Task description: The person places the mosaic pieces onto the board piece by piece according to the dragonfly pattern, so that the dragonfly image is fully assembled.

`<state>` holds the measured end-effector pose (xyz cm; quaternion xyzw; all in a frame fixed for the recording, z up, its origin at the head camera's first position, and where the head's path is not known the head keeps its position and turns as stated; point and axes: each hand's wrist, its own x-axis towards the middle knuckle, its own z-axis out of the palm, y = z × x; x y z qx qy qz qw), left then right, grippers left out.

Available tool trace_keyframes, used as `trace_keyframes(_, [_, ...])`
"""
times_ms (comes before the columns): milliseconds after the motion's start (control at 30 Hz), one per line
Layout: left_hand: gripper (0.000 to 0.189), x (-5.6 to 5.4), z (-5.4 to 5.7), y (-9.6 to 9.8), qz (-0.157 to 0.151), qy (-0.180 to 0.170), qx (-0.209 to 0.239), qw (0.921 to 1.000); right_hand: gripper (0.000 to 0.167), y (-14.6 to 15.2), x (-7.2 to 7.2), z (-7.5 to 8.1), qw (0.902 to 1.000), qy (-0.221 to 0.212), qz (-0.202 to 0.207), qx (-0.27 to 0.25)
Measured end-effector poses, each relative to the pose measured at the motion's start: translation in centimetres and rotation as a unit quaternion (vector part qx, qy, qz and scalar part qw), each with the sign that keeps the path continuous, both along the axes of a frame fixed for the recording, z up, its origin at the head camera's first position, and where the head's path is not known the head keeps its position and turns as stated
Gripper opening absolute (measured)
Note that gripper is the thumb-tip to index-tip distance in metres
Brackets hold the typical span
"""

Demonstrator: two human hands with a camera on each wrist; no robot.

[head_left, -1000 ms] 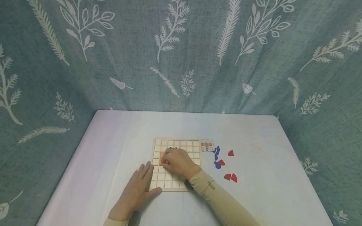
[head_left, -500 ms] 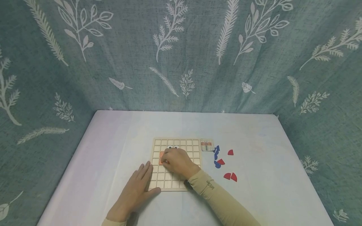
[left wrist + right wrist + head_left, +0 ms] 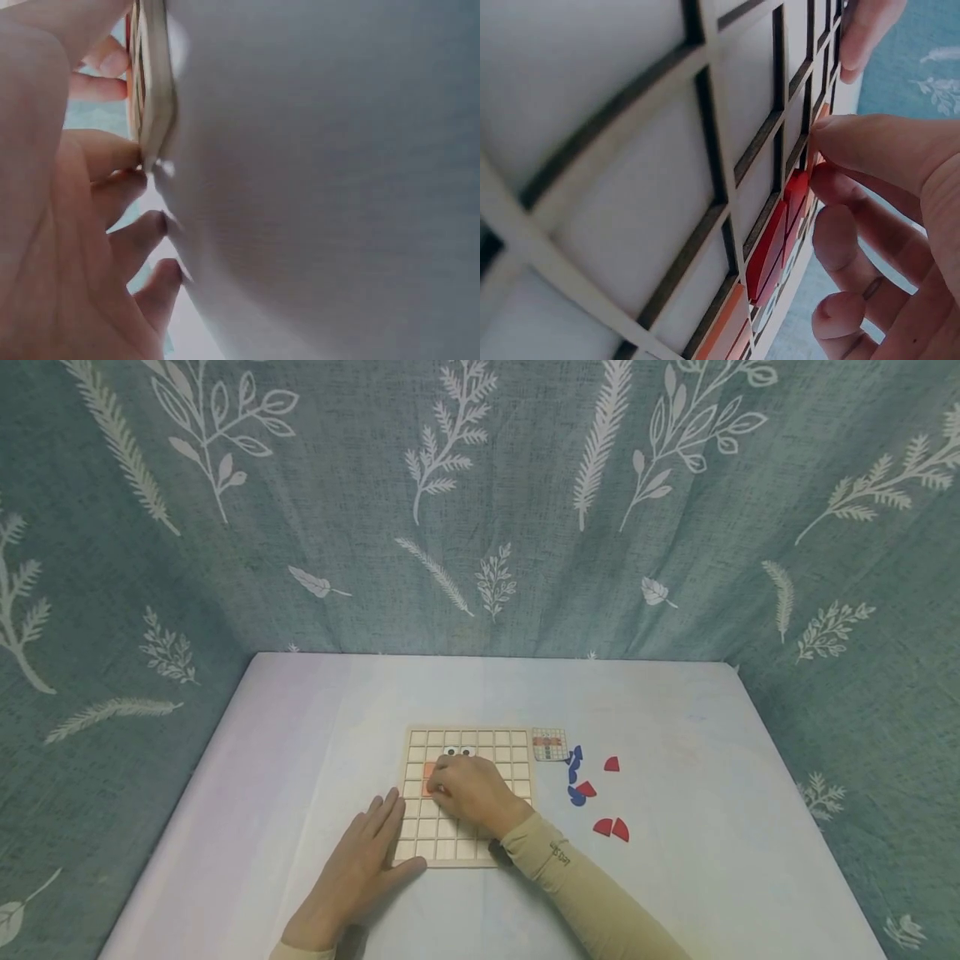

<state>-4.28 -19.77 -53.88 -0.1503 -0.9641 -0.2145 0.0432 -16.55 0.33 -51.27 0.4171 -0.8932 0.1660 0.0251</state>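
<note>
A pale wooden grid board (image 3: 435, 828) lies on the table. My left hand (image 3: 362, 864) rests at its left side, fingers stretched along the edge and thumb near the front corner. In the left wrist view, fingertips (image 3: 124, 157) touch the board's edge. Over the middle cells, my right hand (image 3: 474, 789) has its thumb and index finger in a pinch at an orange tile (image 3: 428, 777); my fingers partly hide this tile. Red pieces (image 3: 769, 251) sit in cells beside those fingertips, with another orange tile (image 3: 724, 330) nearer the camera. Two eye tiles (image 3: 459, 751) show beyond my knuckles.
A small pattern card (image 3: 550, 745) lies against the board's right side. Blue pieces (image 3: 574, 768) are gathered just right of it. Several red quarter-circle pieces (image 3: 612, 765) are scattered farther right. A leaf-patterned curtain (image 3: 480, 510) surrounds the table's back and sides.
Both hands stay almost where they were. My right fingers shift very slightly at the orange tile, and the eye tiles show a little more fully. The loose pieces have not moved.
</note>
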Motion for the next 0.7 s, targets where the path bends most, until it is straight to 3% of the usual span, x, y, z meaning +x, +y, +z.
trace_keyframes(133, [0.09,-0.1,0.1,0.1,-0.001,0.006,-0.005,1.0,0.009,0.2,0.3,0.0,1.0,0.004,-0.002,0.001])
trace_keyframes(300, [0.091,-0.2,0.1,0.2,0.006,-0.01,-0.006,0.9999,0.013,1.1,0.7,0.3,0.9999,-0.007,-0.011,-0.007])
trace_keyframes(467, [0.089,-0.1,0.1,0.4,0.005,-0.003,-0.004,1.0,0.018,3.2,0.8,1.0,0.9972,-0.009,-0.02,-0.071])
trace_keyframes(600, [0.088,-0.1,0.2,0.5,0.007,-0.002,-0.007,0.9999,0.021,5.7,0.5,1.5,0.9896,0.032,-0.012,-0.14])
trace_keyframes(700, [0.089,-0.2,0.3,0.5,0.011,-0.007,-0.009,0.9999,0.026,8.0,0.0,1.8,0.9857,0.067,-0.01,-0.154])
